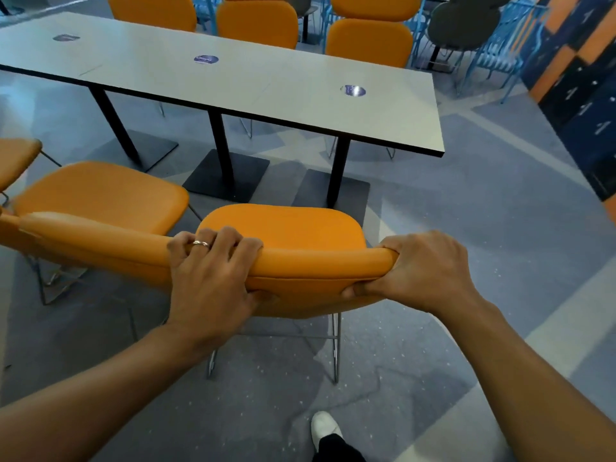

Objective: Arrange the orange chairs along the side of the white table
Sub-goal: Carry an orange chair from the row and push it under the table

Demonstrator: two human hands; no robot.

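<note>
Orange chair (283,226) at lower centre, seat facing the white table (250,81) across the upper half, is grasped along its backrest's top edge by the left hand (206,278) and at its right corner by the right hand (423,268), a second orange chair (100,195) just left.

the left hand (210,278) wears a thin ring (201,243) of gold-pink metal on one finger, plain and smooth, with a bright glint on its band. the right hand (420,271) is bare. both forearms (100,388) are bare as far as they show. low down a white shoe (325,426) shows, rounded at the toe, under a black trouser leg (336,450).
</note>
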